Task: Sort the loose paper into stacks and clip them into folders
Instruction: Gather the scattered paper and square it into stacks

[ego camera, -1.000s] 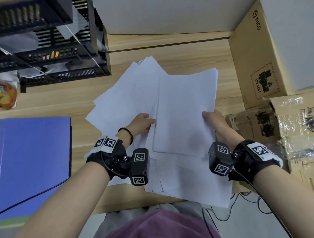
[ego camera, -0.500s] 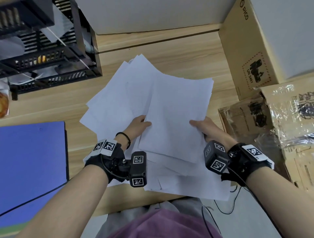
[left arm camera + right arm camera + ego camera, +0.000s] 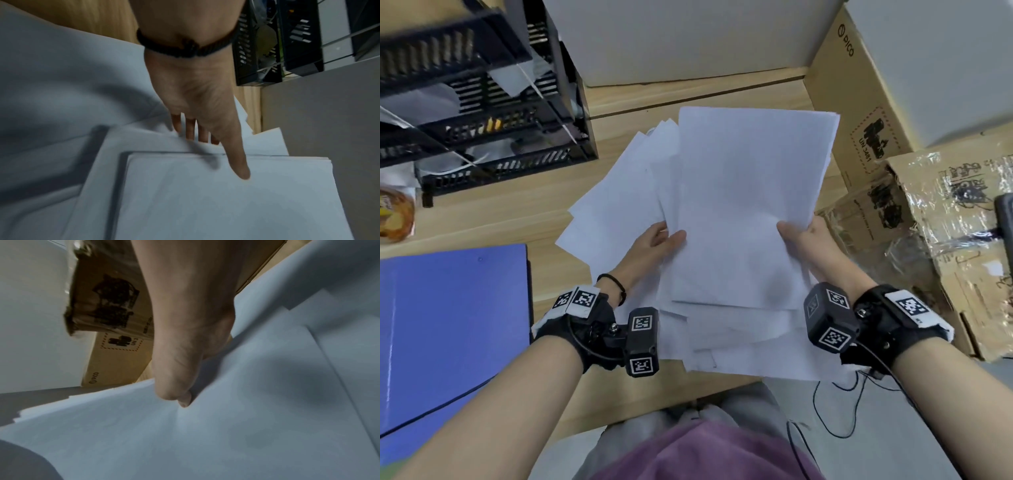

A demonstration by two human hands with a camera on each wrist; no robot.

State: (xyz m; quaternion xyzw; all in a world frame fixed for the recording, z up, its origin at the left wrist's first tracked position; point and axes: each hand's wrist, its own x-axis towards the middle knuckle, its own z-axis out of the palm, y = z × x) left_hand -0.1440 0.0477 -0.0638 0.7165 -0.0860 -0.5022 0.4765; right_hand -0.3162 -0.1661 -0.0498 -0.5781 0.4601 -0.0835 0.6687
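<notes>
A stack of white sheets is held above the desk between both hands, its far edge tipped up. My left hand grips its left edge, thumb on top and fingers beneath, as the left wrist view shows at the hand and the stack. My right hand pinches the right edge, with the thumb pressed onto the top sheet. More loose paper lies fanned on the wooden desk under the stack. A blue folder lies shut at the left.
A black mesh tray rack stands at the back left, with a snack packet below it. Cardboard boxes and plastic-wrapped cardboard crowd the right side. Black cables hang off the desk's front edge.
Both hands kept their hold while the stack turned from slanted to square and rose off the loose pile. The hands moved slightly apart.
</notes>
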